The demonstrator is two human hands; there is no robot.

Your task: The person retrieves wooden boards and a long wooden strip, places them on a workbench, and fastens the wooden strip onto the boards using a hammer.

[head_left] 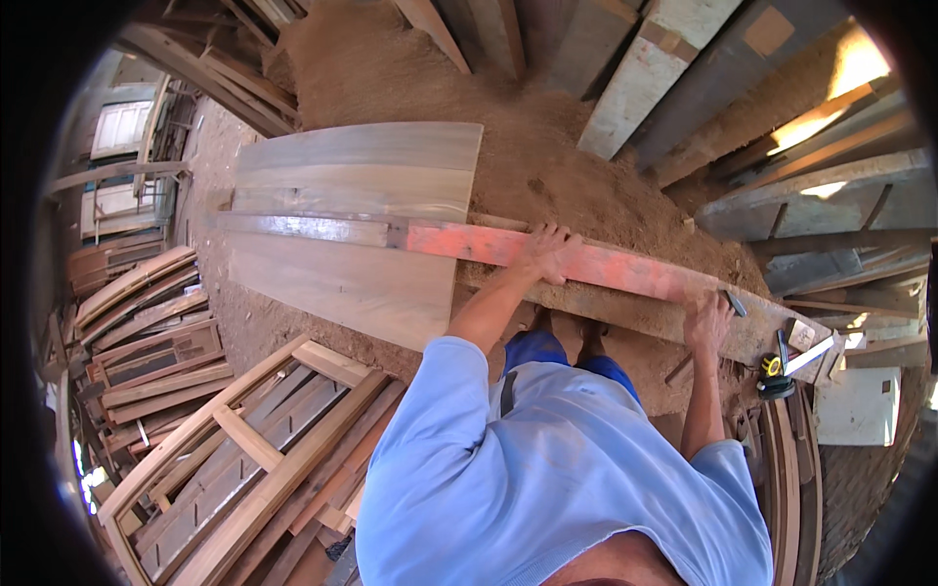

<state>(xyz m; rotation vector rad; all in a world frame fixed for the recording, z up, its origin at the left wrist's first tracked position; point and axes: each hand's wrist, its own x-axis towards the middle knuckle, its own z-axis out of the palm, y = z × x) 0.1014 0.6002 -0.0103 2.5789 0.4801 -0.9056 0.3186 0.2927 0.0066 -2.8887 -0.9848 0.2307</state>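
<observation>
A long narrow plank (469, 244), red-painted over its right part and bare or greyish at its left end, lies across a wide wooden panel (342, 293) and along a thick bench beam (625, 305). My left hand (549, 254) is closed over the plank near its middle, thumb on the near side. Farther right, my right hand (707, 320) grips the plank's right end, its fingers curled. Just past those fingers shows a small dark metal piece (735, 305); whether the hand touches it I cannot tell.
On the beam's right end sit a yellow-and-black tape measure (775, 375) and a try square (807, 357). A wooden frame (256, 439) rests on stacked timber at lower left. Boards (655, 73) lean at upper right. Sawdust (362, 68) covers the floor.
</observation>
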